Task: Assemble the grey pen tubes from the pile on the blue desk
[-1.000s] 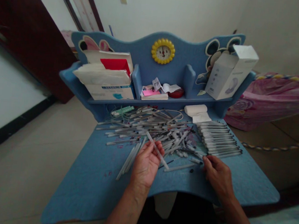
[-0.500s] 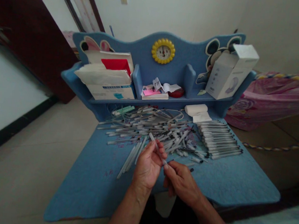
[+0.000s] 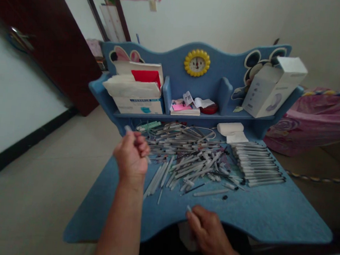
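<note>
My left hand (image 3: 132, 154) is raised over the left part of the blue desk (image 3: 98, 212), its fingers curled round a translucent pen tube that pokes out above and below the fist. Low at the desk's front edge, my right hand (image 3: 206, 228) is closed in a pinch, with a small pale tip of something showing at the thumb. Between and beyond the hands lies a loose heap of pens and tubes (image 3: 196, 165). A few clear tubes (image 3: 158, 177) lie side by side left of the heap. To the right, capped pens (image 3: 258, 164) lie in a neat row.
A shelf (image 3: 209, 117) at the back holds a mask box (image 3: 142, 105), papers (image 3: 184, 111) and a white carton (image 3: 264, 91). A yellow clock (image 3: 197, 63) is on its back panel. A white roll (image 3: 230, 128) lies behind the pen row. Pink cloth (image 3: 314, 119) hangs at right.
My hands have moved apart. The left has swung left and up with a tube, its fingers now more tightly curled; the right has dropped slightly toward the desk's front edge. The camera view has shifted.
</note>
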`<action>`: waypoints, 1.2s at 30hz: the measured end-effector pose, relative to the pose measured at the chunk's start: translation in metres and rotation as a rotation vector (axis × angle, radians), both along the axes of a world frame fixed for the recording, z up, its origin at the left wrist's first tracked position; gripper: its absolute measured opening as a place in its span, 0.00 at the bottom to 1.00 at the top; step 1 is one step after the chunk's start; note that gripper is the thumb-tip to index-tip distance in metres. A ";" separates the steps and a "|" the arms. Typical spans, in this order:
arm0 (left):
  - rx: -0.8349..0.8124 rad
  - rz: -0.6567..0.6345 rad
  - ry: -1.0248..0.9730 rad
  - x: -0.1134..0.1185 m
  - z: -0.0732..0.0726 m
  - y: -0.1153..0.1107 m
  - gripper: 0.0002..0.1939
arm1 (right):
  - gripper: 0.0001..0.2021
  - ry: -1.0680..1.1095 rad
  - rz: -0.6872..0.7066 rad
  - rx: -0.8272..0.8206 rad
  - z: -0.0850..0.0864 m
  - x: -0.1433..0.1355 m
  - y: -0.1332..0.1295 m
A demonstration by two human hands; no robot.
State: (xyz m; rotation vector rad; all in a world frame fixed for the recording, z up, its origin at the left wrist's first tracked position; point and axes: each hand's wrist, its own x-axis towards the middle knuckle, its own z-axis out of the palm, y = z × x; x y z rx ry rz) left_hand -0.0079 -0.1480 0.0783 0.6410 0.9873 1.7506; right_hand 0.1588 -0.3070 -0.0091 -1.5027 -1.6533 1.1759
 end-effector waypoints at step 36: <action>-0.216 -0.374 2.174 -0.044 -0.063 0.002 0.09 | 0.17 -0.610 -0.146 0.515 -0.049 0.043 0.030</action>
